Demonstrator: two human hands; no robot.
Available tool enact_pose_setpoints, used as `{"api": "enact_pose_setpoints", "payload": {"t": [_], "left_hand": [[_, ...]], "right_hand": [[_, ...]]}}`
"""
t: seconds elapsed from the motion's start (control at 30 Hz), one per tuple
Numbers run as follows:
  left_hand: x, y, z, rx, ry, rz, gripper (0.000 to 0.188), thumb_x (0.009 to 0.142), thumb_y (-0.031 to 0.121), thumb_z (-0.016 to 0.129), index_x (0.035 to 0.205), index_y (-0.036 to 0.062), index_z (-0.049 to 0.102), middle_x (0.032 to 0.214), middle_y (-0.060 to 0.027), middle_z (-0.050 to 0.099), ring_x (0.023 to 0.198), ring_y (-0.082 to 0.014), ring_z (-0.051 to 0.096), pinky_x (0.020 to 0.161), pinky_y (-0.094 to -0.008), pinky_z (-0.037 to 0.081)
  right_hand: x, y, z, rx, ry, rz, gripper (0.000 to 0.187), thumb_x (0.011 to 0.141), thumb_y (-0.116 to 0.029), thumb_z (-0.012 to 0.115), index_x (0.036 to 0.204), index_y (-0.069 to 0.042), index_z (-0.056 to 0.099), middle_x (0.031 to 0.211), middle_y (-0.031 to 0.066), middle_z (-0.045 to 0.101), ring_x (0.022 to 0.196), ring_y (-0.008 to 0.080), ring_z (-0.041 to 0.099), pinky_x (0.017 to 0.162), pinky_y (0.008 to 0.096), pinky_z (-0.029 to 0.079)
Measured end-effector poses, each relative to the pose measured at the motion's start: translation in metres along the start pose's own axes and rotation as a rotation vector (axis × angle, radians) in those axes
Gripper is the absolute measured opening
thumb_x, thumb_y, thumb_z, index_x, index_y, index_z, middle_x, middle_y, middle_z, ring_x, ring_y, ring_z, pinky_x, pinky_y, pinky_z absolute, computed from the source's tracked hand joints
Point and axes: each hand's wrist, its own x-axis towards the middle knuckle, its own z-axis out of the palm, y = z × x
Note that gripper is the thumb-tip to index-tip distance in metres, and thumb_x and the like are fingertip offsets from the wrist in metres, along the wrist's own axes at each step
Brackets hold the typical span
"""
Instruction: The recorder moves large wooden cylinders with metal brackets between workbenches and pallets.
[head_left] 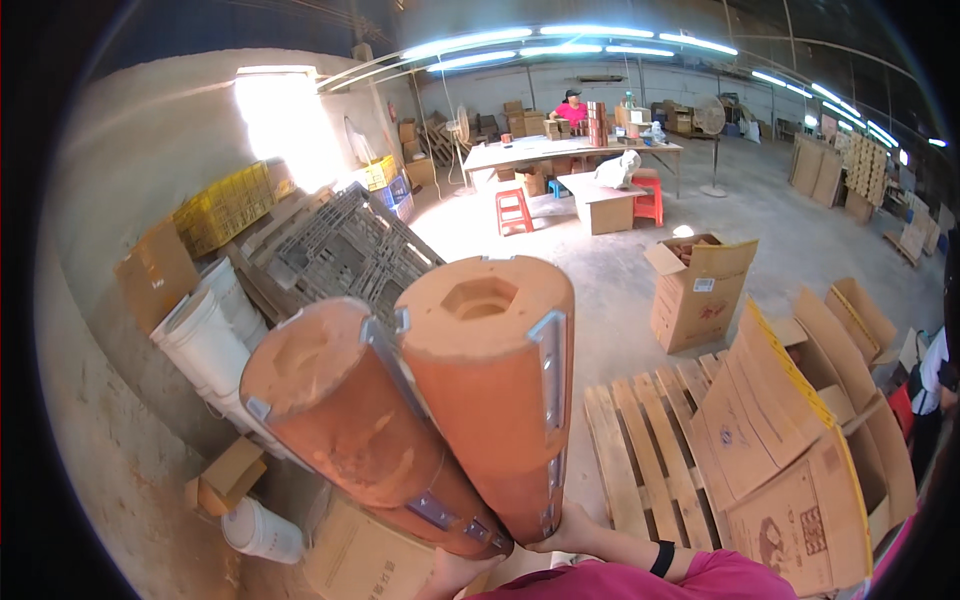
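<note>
Two thick orange-brown cylinders rise side by side in front of me, their lower ends close together and their tops apart. The left cylinder (350, 420) leans left; the right cylinder (490, 380) stands more upright. Each has a hexagonal hollow in its top face and metal strips along its side. My left hand (465, 570) grips the left cylinder's lower end, its fingers mostly hidden. At the base of the right cylinder, my right hand (567, 530) is closed around it, with fingers partly hidden and a black band on the wrist.
Wooden pallet (645, 450) and large open cartons (770, 420) lie at right. Beyond stands an open filled carton (700, 300). At left are white buckets (205, 340), a dark plastic pallet (345, 250) and a yellow crate (225, 205). A person sits behind a long table (530, 152).
</note>
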Motion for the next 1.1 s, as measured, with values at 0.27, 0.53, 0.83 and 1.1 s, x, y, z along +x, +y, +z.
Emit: {"api": "enact_pose_setpoints", "payload": {"t": [0.27,0.53,0.83,1.1], "left_hand": [[0.16,0.011,-0.034,0.056,0.113,0.073,0.072,0.054,0.018,0.077,0.113,0.0015,0.039,0.114,-0.0085,0.042,0.106,-0.0202,0.042,0.089,-0.0331,0.036],[0.349,-0.015,-0.083,0.105,0.038,0.035,0.065,0.054,0.017,0.077,0.108,0.0049,0.045,0.109,-0.007,0.047,0.101,-0.0181,0.046,0.086,-0.032,0.038],[0.572,-0.015,-0.114,-0.064,-0.026,0.129,0.041,0.055,0.012,0.076,0.089,0.0066,0.055,0.087,-0.003,0.055,0.083,-0.0154,0.053,0.071,-0.0304,0.044],[0.776,-0.093,-0.108,-0.301,-0.156,0.098,0.039,0.061,0.01,0.072,0.094,0.0055,0.051,0.094,-0.0057,0.054,0.086,-0.0156,0.053,0.075,-0.0306,0.044]], "right_hand": [[0.155,0.003,-0.077,0.008,-0.01,0.019,0.082,0.052,-0.021,0.076,0.118,-0.003,0.031,0.103,0.0145,0.054,0.098,0.0221,0.052,0.081,0.0318,0.042],[0.319,0.043,-0.14,0.036,0.084,-0.016,0.082,0.051,-0.024,0.076,0.118,-0.005,0.033,0.104,0.0136,0.052,0.097,0.0222,0.051,0.081,0.0328,0.042],[0.493,0.078,-0.224,0.059,0.257,-0.004,0.082,0.051,-0.029,0.075,0.117,-0.005,0.033,0.104,0.0156,0.052,0.099,0.0252,0.051,0.082,0.0342,0.041],[0.642,0.085,-0.341,0.0,0.226,0.091,0.083,0.05,-0.032,0.075,0.116,-0.004,0.034,0.103,0.0165,0.053,0.098,0.0265,0.052,0.081,0.0346,0.042]]}}
